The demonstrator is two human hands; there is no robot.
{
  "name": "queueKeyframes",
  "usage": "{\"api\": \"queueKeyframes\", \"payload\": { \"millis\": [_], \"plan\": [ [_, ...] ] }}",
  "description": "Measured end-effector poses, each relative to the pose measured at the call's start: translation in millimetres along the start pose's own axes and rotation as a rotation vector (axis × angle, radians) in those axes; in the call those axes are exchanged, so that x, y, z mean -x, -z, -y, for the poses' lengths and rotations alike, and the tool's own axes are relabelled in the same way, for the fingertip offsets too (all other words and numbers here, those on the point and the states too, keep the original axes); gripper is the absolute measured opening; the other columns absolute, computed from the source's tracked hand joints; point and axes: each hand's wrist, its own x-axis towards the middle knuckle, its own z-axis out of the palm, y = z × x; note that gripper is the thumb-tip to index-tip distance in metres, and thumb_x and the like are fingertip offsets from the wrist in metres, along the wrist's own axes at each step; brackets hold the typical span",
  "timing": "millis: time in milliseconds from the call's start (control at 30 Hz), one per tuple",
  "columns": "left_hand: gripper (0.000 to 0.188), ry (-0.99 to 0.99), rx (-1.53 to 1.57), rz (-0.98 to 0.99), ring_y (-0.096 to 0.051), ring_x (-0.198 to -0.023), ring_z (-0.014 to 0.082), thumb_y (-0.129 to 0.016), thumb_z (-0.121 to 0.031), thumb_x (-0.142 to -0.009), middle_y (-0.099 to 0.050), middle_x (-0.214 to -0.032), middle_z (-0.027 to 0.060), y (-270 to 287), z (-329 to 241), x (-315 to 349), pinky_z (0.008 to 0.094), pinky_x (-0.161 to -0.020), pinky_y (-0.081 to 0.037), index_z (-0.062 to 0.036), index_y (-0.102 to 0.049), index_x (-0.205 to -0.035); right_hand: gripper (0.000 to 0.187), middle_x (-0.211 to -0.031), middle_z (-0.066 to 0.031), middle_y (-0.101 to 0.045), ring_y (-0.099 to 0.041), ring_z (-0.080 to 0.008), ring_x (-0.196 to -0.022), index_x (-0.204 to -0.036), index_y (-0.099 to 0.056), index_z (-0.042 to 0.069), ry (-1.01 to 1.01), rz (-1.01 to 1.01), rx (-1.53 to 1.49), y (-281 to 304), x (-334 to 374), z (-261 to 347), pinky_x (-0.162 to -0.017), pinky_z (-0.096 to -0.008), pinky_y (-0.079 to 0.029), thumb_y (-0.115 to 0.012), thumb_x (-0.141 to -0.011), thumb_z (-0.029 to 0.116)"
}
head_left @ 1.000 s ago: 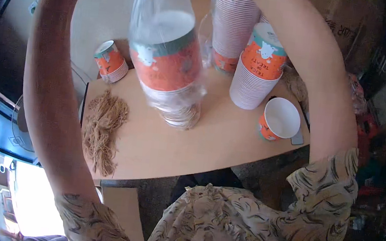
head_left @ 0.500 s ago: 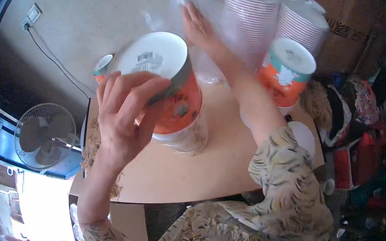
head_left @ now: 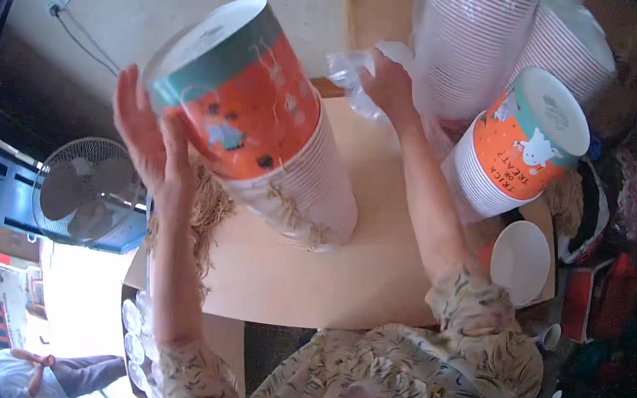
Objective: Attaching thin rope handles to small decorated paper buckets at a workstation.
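"Take the table's (head_left: 268, 288) middle as the clock's centre. Where is the tall stack of cups (head_left: 271, 129)?"

"Its lower end is near the middle. It leans toward ten, with an upturned orange cup (head_left: 254, 111) at the top."

"And the left hand (head_left: 151, 148)?"

"At ten, wide open, thumb and fingers spread along the stack's left side. It looks more like steadying than clutching. Farther out at twelve, the right hand (head_left: 387, 84) is closed on crumpled clear plastic (head_left: 347, 79). Whether that plastic reaches the stack, I can't tell."

"Which step is this, then?"

"Dealing with the plastic while the stack is propped, I'd judge. The next move calls for a firm left palm against the lean, with the right hand drawing the plastic clear of the cups."

"How much room is there?"

"The most is at six, up to the curved near edge. At nine, brown straw (head_left: 209, 213) lies along the left side. Past three, a loose cup (head_left: 521, 264) sits close to the right edge. The shorter stack (head_left: 516, 148) stands at two, outside the right forearm (head_left: 434, 197). Farthest, at one, wrapped white cups (head_left: 472, 51) crowd the right hand."
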Motion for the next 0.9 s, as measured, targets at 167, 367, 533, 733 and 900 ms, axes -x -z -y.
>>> {"api": "queueKeyframes", "payload": {
  "millis": [167, 367, 533, 733, 900],
  "plan": [
    [0.106, 0.337, 0.282, -0.061, -0.017, -0.153, 0.0372, -0.059, -0.065, -0.093, -0.013, -0.166, 0.0222, -4, 63, 122, 0.0527, -0.124, -0.016, -0.0059, -0.005, -0.161, 0.042, -0.145, -0.0128, -0.058, -0.053, -0.0245, -0.134, -0.141, -0.057, 0.005, 0.482, 0.251, -1.001, -30, 62, 23, -0.116, -0.0363, -0.038, -0.054, -0.105, 0.027],
    [0.085, 0.51, 0.479, -0.15, -0.031, -0.148, 0.031, -0.042, -0.06, -0.102, -0.028, -0.163, 0.0168, -27, 119, 215, 0.0448, -0.121, -0.026, -0.0007, -0.02, -0.159, 0.058, -0.145, -0.0093, -0.055, -0.054, -0.0201, -0.128, -0.148, -0.047, 0.001, -0.066, 0.553, -1.196, -103, 127, 3, -0.113, -0.0347, -0.041, -0.057, -0.104, 0.036],
    [0.084, 1.098, 0.732, -0.109, -0.044, -0.141, 0.031, -0.031, -0.069, -0.102, -0.04, -0.158, 0.0144, -46, 66, 143, 0.0479, -0.116, -0.039, -0.0091, -0.022, -0.16, 0.08, -0.154, -0.0154, -0.046, -0.043, -0.0267, -0.14, -0.155, -0.037, 0.002, -0.646, 0.517, -1.312, -15, 138, 57, -0.117, -0.0365, -0.034, -0.034, -0.104, 0.064],
    [0.08, 1.109, 0.89, 0.009, -0.045, -0.141, 0.0305, -0.028, -0.069, -0.102, -0.04, -0.158, 0.0129, -91, 80, 171, 0.049, -0.116, -0.04, -0.0119, -0.03, -0.158, 0.081, -0.159, -0.018, -0.038, -0.034, -0.0293, -0.148, -0.157, -0.033, 0.002, -0.346, 0.392, -1.03, 32, 161, 28, -0.122, -0.0366, -0.024, -0.026, -0.105, 0.064],
    [0.083, 1.33, 0.919, 0.043, -0.047, -0.139, 0.031, -0.027, -0.069, -0.102, -0.041, -0.157, 0.0146, -132, 106, 187, 0.0451, -0.117, -0.041, -0.0087, -0.027, -0.159, 0.075, -0.151, -0.0152, -0.05, -0.043, -0.0331, -0.141, -0.147, -0.049, 0.007, -0.24, 0.011, -0.425, 28, 158, -11, -0.119, -0.0417, -0.028, -0.058, -0.095, 0.06]
  ]
}}
